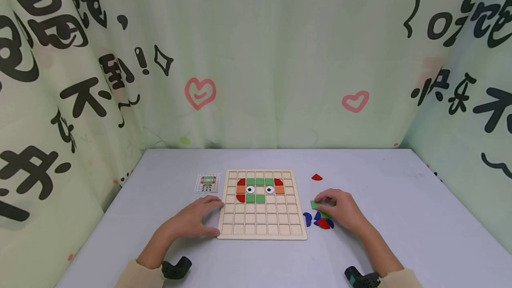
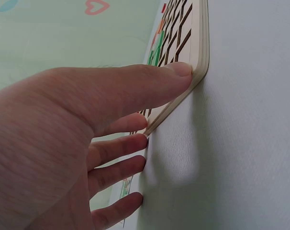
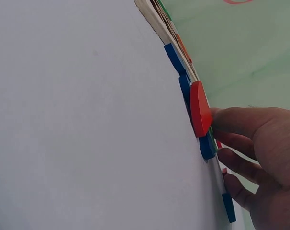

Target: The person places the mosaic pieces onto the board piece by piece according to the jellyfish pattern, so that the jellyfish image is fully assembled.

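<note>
In the head view, the gridded board (image 1: 262, 218) lies on the white table (image 1: 256, 263), with coloured pieces filling its far rows and wooden cells showing in the nearer ones. The left hand (image 1: 196, 219) is spread, fingers at the board's left edge and thumb at its near left corner, grasping nothing. A pattern card (image 1: 207, 183) lies just beside that edge. On the right, the right hand (image 1: 339, 208) bends its thumb and index finger to a green square (image 1: 315, 205); whether they pinch or only touch it, I cannot tell. Beneath is a small pile, and a blue piece (image 1: 307, 219) sits just beside the board's right edge. Tabletop stretches from the board's near edge towards the person, and right of the hand. In the left wrist view, the thumb rests on the board's rounded corner. In the right wrist view, a red piece (image 3: 200, 109) partly blocks the fingertips, with tabletop running wide on the near side.
</note>
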Motion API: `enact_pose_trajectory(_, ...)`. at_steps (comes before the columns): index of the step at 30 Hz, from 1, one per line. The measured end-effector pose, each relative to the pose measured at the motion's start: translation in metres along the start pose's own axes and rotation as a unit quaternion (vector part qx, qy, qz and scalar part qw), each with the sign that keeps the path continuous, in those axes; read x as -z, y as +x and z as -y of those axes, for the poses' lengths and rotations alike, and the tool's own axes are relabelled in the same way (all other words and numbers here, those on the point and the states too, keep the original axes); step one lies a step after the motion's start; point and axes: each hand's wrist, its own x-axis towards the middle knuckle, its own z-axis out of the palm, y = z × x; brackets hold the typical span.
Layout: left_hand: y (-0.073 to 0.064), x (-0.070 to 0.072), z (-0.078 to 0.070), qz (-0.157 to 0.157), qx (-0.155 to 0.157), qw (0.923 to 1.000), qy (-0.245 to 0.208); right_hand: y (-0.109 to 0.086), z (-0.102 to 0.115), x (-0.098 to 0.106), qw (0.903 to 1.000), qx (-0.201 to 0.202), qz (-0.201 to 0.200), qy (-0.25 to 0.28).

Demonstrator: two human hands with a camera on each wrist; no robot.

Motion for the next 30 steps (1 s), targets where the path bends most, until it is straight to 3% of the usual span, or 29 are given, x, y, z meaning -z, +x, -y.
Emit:
enact_pose_trajectory(21,0.000,0.000,-0.002,-0.002,0.010,0.9999,-0.002,0.013,0.007,-0.009,1.0000,0.001,-0.009,0.003)
enact_pose_trajectory(30,0.000,0.001,-0.003,0.000,0.016,0.9998,-0.006,0.016,0.013,-0.010,1.0000,0.000,0.004,0.008)
